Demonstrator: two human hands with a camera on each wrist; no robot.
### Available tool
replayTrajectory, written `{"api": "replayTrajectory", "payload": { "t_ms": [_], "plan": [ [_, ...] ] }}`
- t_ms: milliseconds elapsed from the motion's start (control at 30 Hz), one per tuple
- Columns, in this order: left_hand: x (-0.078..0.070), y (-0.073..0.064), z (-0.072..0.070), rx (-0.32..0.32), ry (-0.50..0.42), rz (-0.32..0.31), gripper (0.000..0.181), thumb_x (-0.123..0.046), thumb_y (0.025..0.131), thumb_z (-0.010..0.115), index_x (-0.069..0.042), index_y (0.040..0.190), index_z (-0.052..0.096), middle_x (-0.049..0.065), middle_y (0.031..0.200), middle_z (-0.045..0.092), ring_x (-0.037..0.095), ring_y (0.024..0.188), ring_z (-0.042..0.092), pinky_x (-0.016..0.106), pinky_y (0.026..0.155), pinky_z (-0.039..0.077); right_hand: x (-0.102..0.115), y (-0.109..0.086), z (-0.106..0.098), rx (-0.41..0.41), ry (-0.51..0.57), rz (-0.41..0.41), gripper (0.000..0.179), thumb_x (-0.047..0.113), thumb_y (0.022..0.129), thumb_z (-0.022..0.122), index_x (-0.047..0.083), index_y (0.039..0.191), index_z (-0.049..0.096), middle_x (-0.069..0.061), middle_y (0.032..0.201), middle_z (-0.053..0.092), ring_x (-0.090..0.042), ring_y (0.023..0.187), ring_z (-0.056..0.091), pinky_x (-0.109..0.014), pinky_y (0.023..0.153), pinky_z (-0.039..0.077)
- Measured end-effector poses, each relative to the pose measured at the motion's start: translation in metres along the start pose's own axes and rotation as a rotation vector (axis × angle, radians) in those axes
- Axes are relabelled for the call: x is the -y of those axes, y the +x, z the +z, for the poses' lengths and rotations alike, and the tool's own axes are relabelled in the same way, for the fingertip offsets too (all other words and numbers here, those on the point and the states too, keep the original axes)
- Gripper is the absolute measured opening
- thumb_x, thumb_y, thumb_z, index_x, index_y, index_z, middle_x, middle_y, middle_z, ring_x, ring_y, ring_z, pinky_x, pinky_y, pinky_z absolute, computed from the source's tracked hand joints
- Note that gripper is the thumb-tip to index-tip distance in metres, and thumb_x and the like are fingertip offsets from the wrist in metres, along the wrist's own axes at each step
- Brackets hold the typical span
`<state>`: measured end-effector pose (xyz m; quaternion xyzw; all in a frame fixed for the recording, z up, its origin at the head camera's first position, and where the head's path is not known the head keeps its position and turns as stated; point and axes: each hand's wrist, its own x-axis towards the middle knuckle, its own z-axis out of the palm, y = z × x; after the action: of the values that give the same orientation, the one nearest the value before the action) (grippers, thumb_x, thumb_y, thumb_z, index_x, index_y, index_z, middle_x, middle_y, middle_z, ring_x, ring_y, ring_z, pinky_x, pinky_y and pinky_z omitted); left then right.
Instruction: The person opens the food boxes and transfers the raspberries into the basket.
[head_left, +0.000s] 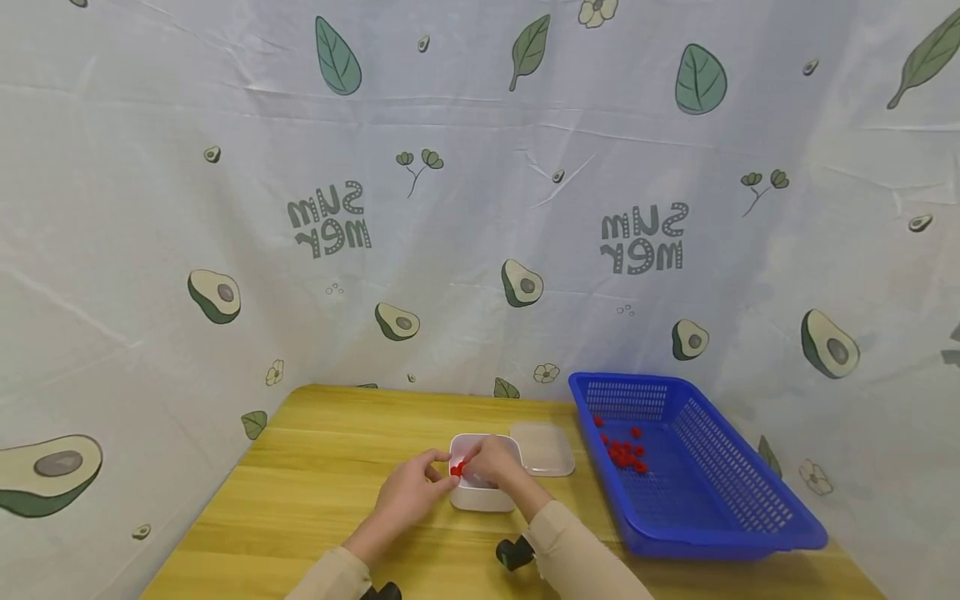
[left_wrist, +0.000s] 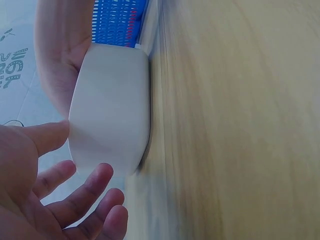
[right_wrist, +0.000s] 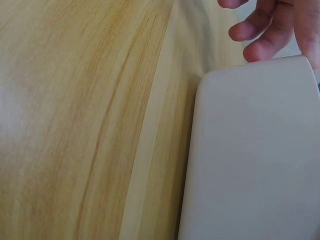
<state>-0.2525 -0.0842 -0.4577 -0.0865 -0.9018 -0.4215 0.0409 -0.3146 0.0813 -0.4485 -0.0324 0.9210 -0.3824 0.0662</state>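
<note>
A small white open box [head_left: 482, 500] stands on the wooden table, with red pieces [head_left: 457, 471] inside near its left wall; their kind is too small to tell. At that wall is my left hand [head_left: 412, 487]. In the left wrist view its thumb [left_wrist: 52, 136] touches the box's rim, while the other fingers spread loosely beside the box. My right hand [head_left: 491, 462] reaches down into the box from the right, one finger pointing to the red pieces. The box wall and the hand itself hide its other fingertips, so any grip there cannot be seen.
A clear lid [head_left: 543, 450] lies to the right behind the box. Farther right stands a large blue plastic basket [head_left: 720, 546] holding several more red pieces [head_left: 624, 454]. A patterned curtain [head_left: 480, 208] hangs behind the table [head_left: 330, 467].
</note>
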Motion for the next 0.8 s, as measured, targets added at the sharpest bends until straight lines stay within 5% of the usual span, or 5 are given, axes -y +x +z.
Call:
{"api": "replayTrajectory", "payload": {
  "t_ms": [800],
  "plan": [
    [0.0003, 0.0008, -0.0001, -0.010, 0.017, -0.003, 0.043, -0.037, 0.088, 0.076, -0.017, 0.124, 0.067, -0.002, 0.087, 0.067, 0.016, 0.073, 0.055, 0.033, 0.062, 0.041, -0.0003, 0.0007, -0.0022, 0.058, 0.032, -0.003, 0.004, 0.003, 0.083, 0.075, 0.002, 0.082, 0.072, 0.004, 0.054, 0.037, -0.008, 0.044, 0.026, -0.022, 0.042, 0.026]
  ]
}}
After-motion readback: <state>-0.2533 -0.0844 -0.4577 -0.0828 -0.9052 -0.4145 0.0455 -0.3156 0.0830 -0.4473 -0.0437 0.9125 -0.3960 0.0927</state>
